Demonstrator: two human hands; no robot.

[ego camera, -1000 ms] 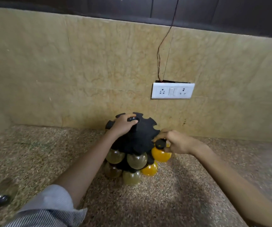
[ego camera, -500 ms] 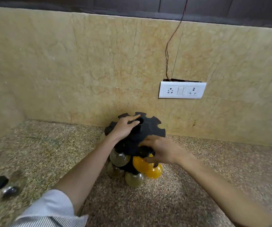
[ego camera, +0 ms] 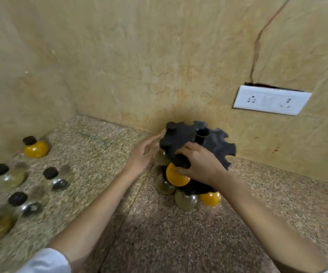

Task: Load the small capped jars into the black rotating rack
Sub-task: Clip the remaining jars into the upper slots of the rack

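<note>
The black rotating rack [ego camera: 216, 146] stands against the back wall, its notched top disc tilted toward me. My right hand [ego camera: 198, 164] grips an orange jar [ego camera: 176, 177] by its black cap at the disc's front rim. My left hand [ego camera: 142, 156] hovers open just left of the rack, fingers stretched toward it, holding nothing. A second orange jar [ego camera: 210, 198] and several clear jars, one being [ego camera: 185, 200], hang from the rack's lower tier. Loose capped jars lie on the counter at the left: an orange one [ego camera: 36, 148] and several clear or dark ones, such as [ego camera: 9, 177].
A speckled granite counter [ego camera: 159, 237] meets beige tiled walls in a corner at the left. A white socket plate [ego camera: 270, 100] with a dangling wire sits on the back wall, right of the rack. The image is slightly motion-blurred.
My left hand has come off the rack's top and now hovers open at its left. The right hand still holds the orange jar at the rim. The view has swung left, showing more loose jars.
</note>
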